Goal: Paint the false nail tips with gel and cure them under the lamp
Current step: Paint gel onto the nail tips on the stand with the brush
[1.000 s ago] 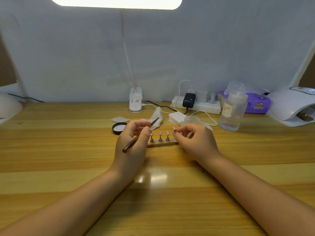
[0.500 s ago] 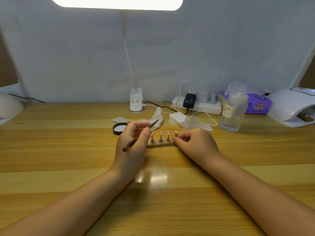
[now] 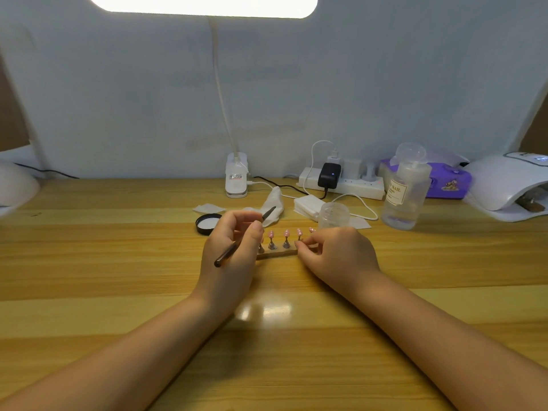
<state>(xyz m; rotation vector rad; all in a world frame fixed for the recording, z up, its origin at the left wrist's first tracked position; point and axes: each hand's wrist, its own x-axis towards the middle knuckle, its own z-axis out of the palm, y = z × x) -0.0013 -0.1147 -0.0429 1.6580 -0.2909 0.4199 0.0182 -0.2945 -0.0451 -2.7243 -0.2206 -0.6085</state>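
Hands mid-table, forearms angled in from both lower corners. Left hand [image 3: 229,250] raised on edge, thumb and fingers clamped on brush [image 3: 245,236]; brush slants up-right, tip above left end of wooden strip [image 3: 277,254]. Right hand [image 3: 336,253] palm down, fingers curled, fingertips [image 3: 299,246] pinching right end of strip. Pink nail tips [image 3: 286,232] stand upright on small stands along strip, between hands. Curing lamp [image 3: 504,185] far right, well apart.
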